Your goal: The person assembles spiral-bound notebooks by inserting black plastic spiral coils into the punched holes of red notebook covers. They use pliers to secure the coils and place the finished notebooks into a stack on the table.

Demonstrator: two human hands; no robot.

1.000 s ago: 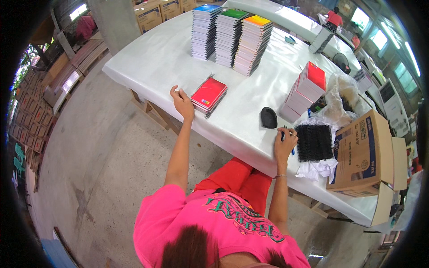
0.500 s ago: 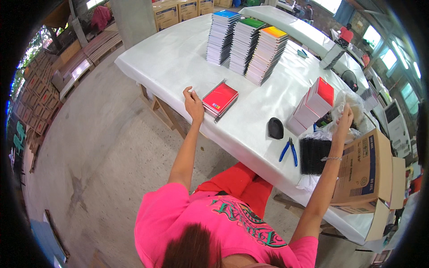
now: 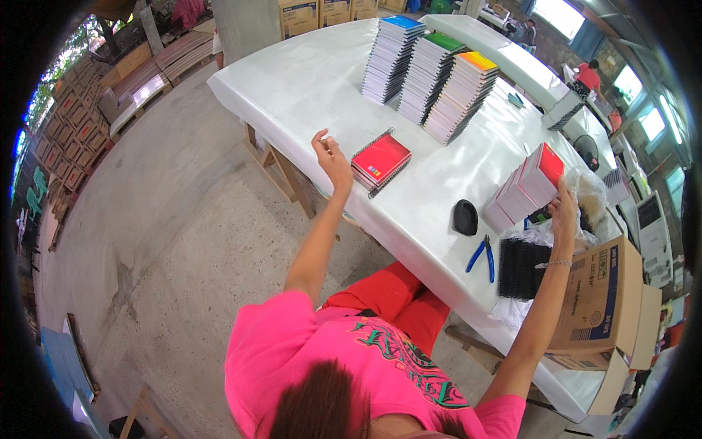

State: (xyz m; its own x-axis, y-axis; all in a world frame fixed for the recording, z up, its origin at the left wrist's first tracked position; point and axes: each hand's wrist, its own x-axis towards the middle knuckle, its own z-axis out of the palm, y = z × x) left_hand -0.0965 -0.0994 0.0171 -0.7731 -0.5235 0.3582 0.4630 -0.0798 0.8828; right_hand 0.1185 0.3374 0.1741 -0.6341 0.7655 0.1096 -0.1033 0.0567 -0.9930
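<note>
My left hand (image 3: 331, 155) hovers at the near edge of the white table (image 3: 307, 80), fingers loosely apart, just left of a small pile of red spiral notebooks (image 3: 380, 161). It holds nothing. My right hand (image 3: 564, 211) reaches far to the right and rests on the near end of a leaning row of red-covered notebooks (image 3: 528, 186). Whether it grips one I cannot tell. Blue pliers (image 3: 482, 256) lie on the table between my arms, beside a black oval object (image 3: 465, 217) and a bundle of black spiral coils (image 3: 522, 268).
Three tall stacks of notebooks, topped blue (image 3: 393, 47), green (image 3: 431, 66) and yellow (image 3: 464, 84), stand at the table's far side. An open cardboard box (image 3: 596, 300) sits at the right end. Stacked boxes (image 3: 69, 117) line the left; other people are far behind.
My right hand let go of the blue pliers on the table and rose to the leaning row of notebooks. My left hand stayed beside the red notebook pile.
</note>
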